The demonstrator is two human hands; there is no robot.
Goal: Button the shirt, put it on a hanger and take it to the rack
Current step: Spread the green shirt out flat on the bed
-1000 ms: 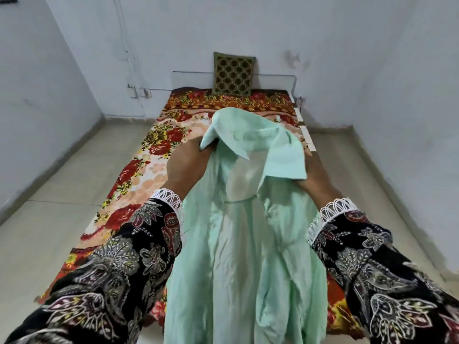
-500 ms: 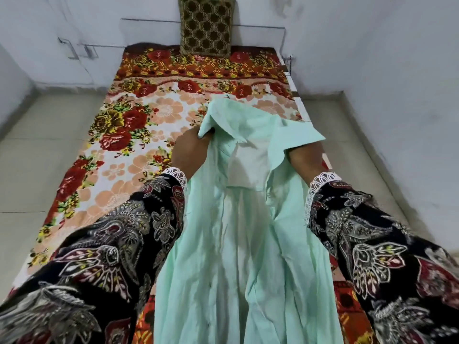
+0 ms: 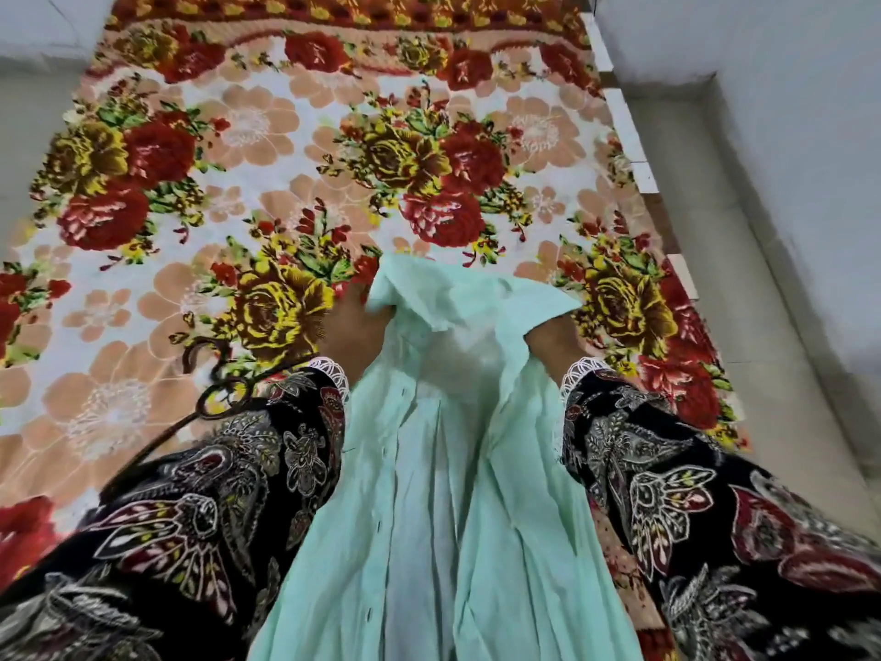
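Right now I hold the mint-green shirt (image 3: 443,493) up by its collar end, over the near part of the bed (image 3: 267,136). My left hand (image 3: 355,326) grips the left collar edge, fingers curled into the cloth. My right hand (image 3: 553,338) is mostly hidden under the right front panel; it seems to hold that side of the shirt, but I cannot see the fingers. The shirt hangs open down the middle, with small buttons showing along the left placket. So buttoning is not started, I judge.

A dark wire hanger (image 3: 214,398) lies on the floral blanket (image 3: 429,150) just beside my left sleeve (image 3: 229,493), its hook end curled near my wrist.

Risks from here:
- The shirt is loose and hanging, so the two fronts may not line up when I lay it down. That would put buttons into the wrong holes.
- The cloth is thin and creases easily. Dropping it in a heap would fold the placket under and hide the buttons.
- My left sleeve is close to the hanger. A sweep of the arm could catch it, or the shirt could land on it.
- The right grip is unseen, so a slip on that side is possible.
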